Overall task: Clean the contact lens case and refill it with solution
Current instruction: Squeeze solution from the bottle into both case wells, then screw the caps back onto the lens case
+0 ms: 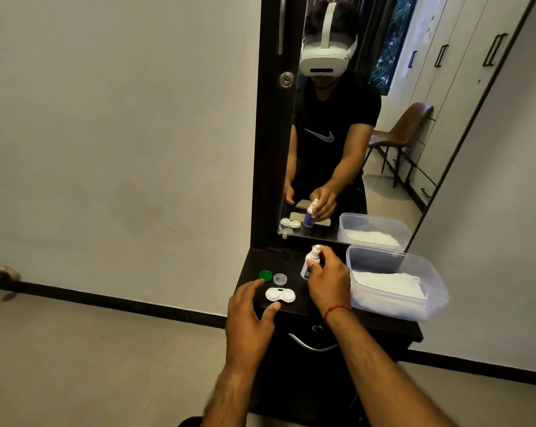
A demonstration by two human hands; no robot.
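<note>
On the dark counter, the solution bottle, its blue label unreadable, was clasped by right hand fingers; the left hand, fingers spread, was held beside the open white lens case.
</note>
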